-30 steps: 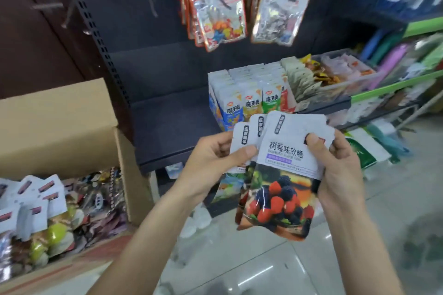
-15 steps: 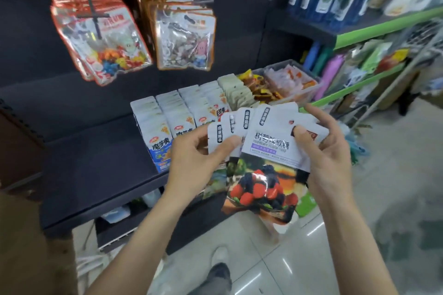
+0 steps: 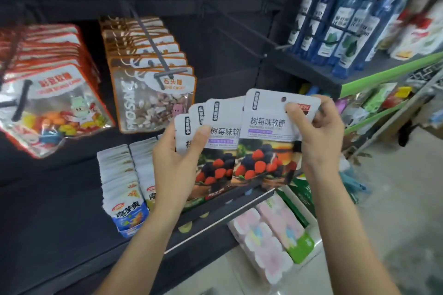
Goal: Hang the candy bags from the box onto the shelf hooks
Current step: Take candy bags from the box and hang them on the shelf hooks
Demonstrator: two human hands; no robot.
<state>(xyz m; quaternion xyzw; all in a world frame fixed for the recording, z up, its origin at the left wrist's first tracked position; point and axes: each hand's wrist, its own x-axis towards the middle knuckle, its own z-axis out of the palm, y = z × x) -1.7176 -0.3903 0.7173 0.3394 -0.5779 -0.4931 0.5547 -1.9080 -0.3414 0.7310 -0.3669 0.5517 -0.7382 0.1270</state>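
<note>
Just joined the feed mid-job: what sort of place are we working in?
Most likely a small shop or convenience store aisle. Packaged candy bags hang in rows on a peg hook, blue bottles line a green-edged shelf, and both hands hold a fan of raspberry candy bags for stocking.

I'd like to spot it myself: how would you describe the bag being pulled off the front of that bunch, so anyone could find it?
Start at the dark shelf; in front of it two hands hold a fan of white-topped berry bags. The frontmost bag is pinched by the right hand, right of those in the left hand. It alone shows its whole face and round hang hole.
</note>
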